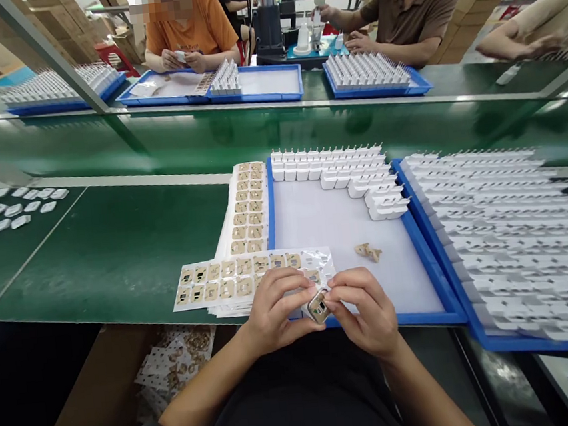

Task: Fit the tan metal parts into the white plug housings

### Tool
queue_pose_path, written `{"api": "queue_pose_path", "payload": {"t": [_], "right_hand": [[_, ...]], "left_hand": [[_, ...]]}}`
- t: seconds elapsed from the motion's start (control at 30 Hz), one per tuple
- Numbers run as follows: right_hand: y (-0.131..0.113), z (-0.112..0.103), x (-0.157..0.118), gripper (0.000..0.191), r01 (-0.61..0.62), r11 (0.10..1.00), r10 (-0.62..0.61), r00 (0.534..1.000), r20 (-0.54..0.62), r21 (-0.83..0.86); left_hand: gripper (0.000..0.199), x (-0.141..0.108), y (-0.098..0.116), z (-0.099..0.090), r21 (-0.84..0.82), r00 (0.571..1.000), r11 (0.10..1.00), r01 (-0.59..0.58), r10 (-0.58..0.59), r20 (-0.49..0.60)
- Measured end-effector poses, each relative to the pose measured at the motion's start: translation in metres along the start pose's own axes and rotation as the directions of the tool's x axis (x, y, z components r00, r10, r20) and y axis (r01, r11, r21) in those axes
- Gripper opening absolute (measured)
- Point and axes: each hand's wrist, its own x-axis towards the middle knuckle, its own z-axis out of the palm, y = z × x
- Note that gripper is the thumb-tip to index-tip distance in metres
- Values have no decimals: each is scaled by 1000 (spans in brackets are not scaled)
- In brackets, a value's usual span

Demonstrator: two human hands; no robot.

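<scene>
**Two hands hold a small white block**

The block (318,308) is low in the middle, at 6 o'clock, its tan face up. The left hand (281,310) grips its side; the right hand's (363,306) fingers pinch its edge. A sticker sheet (229,280) lies at 10 o'clock from it. At 1 o'clock are tan scraps (368,253) in a blue tray (314,217) with white plugs (333,175). A fuller tray (528,345) sits at 3 o'clock.

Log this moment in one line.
left hand: holding white adapter | right hand: fingertips at tan label's edge | label sheet: beyond left hand | blue tray: partly filled
</scene>
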Motion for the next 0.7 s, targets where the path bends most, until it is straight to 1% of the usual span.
{"api": "queue_pose_path", "payload": {"t": [0.07,0.13,0.23,0.33,0.37,0.43,0.5,0.6,0.7], "right_hand": [[0,1,-3,25,-67,995,68,998,-16,71],[-1,2,-3,22,-194,961,195,981,10,197],[-3,4,1,15,-376,845,360,926,116,381],[-5,4,5,6,-489,728,458,868,191,480],[-5,4,6,4,-517,695,481,851,212,499],[-4,4,7,7,-559,638,514,821,248,529],[-1,5,5,9,-587,594,536,799,273,550],[2,7,2,9,-601,554,550,784,289,576],[3,8,0,10,-598,541,556,782,282,591]], "left_hand": [[45,1,1,0,3,1000,1000,-10,10,-1],[45,2,1,-1,-4,1000,1000,-30,30,2],[41,4,1,-3,-2,999,999,-51,51,10],[37,4,1,-6,-13,995,996,-87,88,45],[37,4,1,-7,-19,993,994,-103,104,55],[38,3,2,-8,-30,990,991,-127,129,65],[39,3,3,-8,-34,990,991,-128,130,58],[39,2,3,-7,-41,991,992,-120,122,46],[39,2,3,-6,-41,991,992,-121,124,53]]}}
